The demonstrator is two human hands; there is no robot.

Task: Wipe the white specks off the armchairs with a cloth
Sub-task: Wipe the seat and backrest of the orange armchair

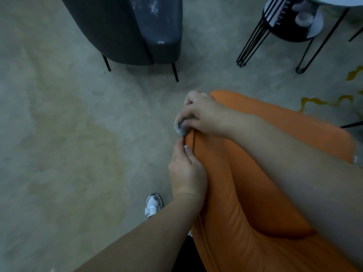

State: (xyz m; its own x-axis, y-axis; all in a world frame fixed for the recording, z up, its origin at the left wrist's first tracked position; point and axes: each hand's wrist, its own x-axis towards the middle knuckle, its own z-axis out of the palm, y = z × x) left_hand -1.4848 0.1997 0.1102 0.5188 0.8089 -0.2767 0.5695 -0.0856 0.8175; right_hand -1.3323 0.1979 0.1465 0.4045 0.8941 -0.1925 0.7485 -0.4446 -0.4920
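Observation:
An orange armchair point(245, 203) fills the lower right. My right hand point(204, 114) presses a small grey-white cloth point(179, 127) against the seam at the chair's left front edge. Just below it, my left hand point(186, 167) pinches that edge of the upholstery, thumb along the seam. A dark grey armchair point(125, 30) stands at the top centre, with white specks point(153, 7) on its seat.
A round side table on black wire legs point(290, 26) stands at the top right, with white items on its lower shelf. The concrete floor point(68, 124) spreads to the left, yellow paint marks point(330, 101) at the right. My white shoe point(153, 206) is beside the orange chair.

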